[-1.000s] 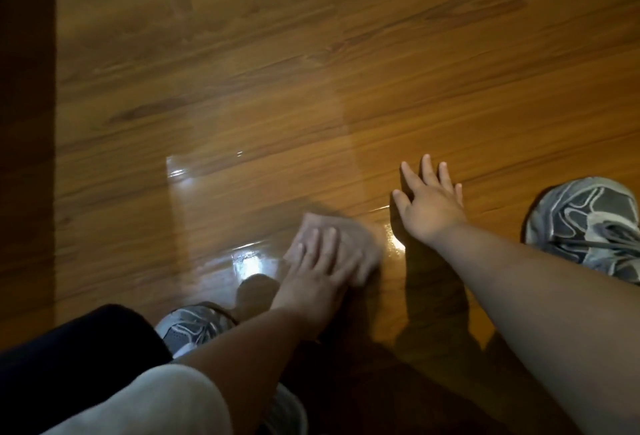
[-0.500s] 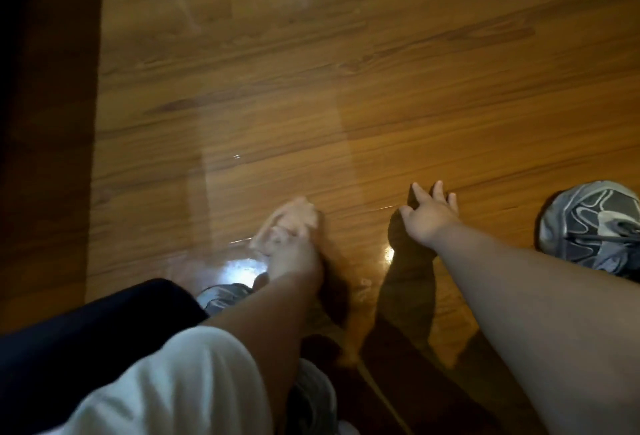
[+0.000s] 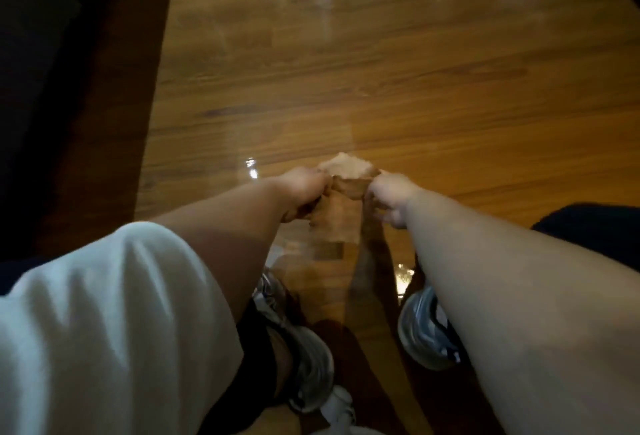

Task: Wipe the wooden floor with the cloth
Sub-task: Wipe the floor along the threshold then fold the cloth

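A small pinkish-tan cloth (image 3: 348, 175) is held up off the wooden floor (image 3: 398, 81) between both hands, in front of my feet. My left hand (image 3: 304, 192) grips its left edge with fingers closed. Its right edge is pinched by my right hand (image 3: 389, 197). Part of the cloth hangs down between the hands. The glossy floor shows wet-looking bright spots near the hands.
My two grey sneakers (image 3: 301, 348) (image 3: 424, 330) stand on the floor below the hands. A dark shadowed strip (image 3: 69, 105) runs along the left side. A dark shape (image 3: 588, 226) lies at the right edge.
My left hand lifted the cloth off the floor. My right hand left the floor and took the cloth's other edge. The view tilted down toward my feet.
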`<state>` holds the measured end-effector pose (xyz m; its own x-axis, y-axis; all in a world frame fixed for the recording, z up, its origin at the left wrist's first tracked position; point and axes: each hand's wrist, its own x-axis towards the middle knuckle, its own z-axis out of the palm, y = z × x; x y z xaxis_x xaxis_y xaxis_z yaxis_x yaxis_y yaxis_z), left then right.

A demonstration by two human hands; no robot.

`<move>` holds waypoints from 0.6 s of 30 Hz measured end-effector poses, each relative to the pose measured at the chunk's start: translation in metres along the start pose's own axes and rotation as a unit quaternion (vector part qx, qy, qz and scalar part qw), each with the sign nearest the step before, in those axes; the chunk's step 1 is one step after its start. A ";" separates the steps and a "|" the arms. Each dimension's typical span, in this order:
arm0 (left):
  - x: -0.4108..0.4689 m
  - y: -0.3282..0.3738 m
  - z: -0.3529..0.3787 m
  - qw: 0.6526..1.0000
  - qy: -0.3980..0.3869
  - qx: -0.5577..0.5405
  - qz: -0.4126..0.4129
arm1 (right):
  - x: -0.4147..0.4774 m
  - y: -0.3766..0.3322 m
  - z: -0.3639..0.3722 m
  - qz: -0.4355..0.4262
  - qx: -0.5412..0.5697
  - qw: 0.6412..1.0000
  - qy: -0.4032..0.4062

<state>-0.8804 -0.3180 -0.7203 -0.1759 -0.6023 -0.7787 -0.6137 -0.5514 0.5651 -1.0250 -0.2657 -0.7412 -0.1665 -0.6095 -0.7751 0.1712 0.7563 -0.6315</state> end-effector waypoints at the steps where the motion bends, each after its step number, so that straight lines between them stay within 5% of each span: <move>1: -0.005 -0.002 0.003 1.000 0.004 0.012 -0.001 | -0.004 -0.002 0.003 -0.020 0.000 1.000 0.013; 4: -0.008 -0.016 -0.006 0.998 0.036 0.038 0.021 | 0.005 -0.012 0.007 -0.056 -0.075 0.995 0.023; 6: 0.000 -0.039 -0.015 0.986 0.064 0.152 0.025 | 0.015 -0.010 0.001 -0.081 -0.198 0.976 0.039; 10: 0.028 -0.110 -0.016 0.907 0.173 0.383 0.018 | 0.045 0.014 0.002 -0.062 -0.403 0.912 0.039; 15: 0.051 -0.187 0.024 0.811 0.082 0.545 0.199 | 0.087 0.057 0.026 0.002 -0.489 0.867 0.093; 18: 0.044 -0.218 0.014 0.667 -0.123 0.627 0.382 | 0.099 0.074 0.040 -0.029 -0.536 0.830 0.153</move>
<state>-0.7657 -0.2165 -0.8817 -0.8332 -0.2327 -0.5016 -0.4061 0.8732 0.2694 -0.9902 -0.2800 -0.8655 -0.4116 -0.6875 -0.5983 -0.7807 0.6047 -0.1578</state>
